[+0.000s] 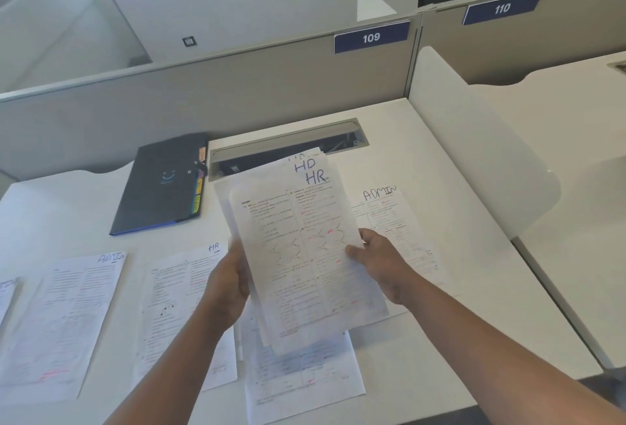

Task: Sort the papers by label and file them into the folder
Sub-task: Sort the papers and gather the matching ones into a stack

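A loose sheet (305, 377) lies nearest on the white worktop (457, 289). Above it both hands grasp a stack (298, 248) marked HR, lifted off the worktop: left hand (228, 284) on its left edge, right hand (379, 262) on its right. An HR sheet (179, 306) and ADMIN sheets (64, 319) lie left; another ADMIN sheet (396, 218) right. The dark folder (162, 184) lies closed, far left.

Both forearms reach forward, bare. The left hand (227, 284) curls its fingers, gripping; the right hand (382, 263) pinches with thumb on top.
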`<action>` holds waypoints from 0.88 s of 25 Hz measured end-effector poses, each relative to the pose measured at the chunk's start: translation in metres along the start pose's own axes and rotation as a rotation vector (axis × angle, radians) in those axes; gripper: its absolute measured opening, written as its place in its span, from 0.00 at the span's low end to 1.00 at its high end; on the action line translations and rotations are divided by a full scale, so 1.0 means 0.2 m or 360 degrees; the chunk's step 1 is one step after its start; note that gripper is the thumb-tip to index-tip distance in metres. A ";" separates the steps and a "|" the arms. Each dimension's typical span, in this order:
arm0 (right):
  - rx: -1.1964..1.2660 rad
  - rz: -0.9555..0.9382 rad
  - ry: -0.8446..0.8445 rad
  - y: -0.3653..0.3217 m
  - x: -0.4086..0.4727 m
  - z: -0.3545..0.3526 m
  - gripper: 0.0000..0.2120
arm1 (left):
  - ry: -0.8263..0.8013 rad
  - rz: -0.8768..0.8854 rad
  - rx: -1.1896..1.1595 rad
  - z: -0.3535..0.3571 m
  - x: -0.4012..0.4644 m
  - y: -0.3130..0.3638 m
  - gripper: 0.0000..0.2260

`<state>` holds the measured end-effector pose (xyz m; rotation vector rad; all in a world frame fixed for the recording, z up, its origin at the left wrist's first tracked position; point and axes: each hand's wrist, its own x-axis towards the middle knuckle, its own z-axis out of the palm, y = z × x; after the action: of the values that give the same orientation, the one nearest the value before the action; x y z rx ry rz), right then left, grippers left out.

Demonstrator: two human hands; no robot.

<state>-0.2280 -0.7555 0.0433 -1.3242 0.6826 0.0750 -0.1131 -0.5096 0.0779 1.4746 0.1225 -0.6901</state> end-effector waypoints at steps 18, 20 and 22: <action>-0.0369 -0.0441 -0.0128 -0.01 -0.03 0.24 0.08 | 0.0389 0.0614 -0.0012 -0.05 -0.08 -0.04 0.08; -0.0358 -0.0452 -0.0107 -0.02 -0.01 0.24 0.05 | 0.0472 0.0712 0.0006 -0.06 -0.07 -0.02 0.10; -0.0337 -0.0428 -0.0124 -0.01 -0.01 0.24 0.04 | 0.0548 0.0719 0.0020 -0.06 -0.07 -0.03 0.08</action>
<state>-0.2096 -0.7118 0.0494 -1.5978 0.4341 -0.0196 -0.1234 -0.4932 0.0774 1.5525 0.0453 -0.0699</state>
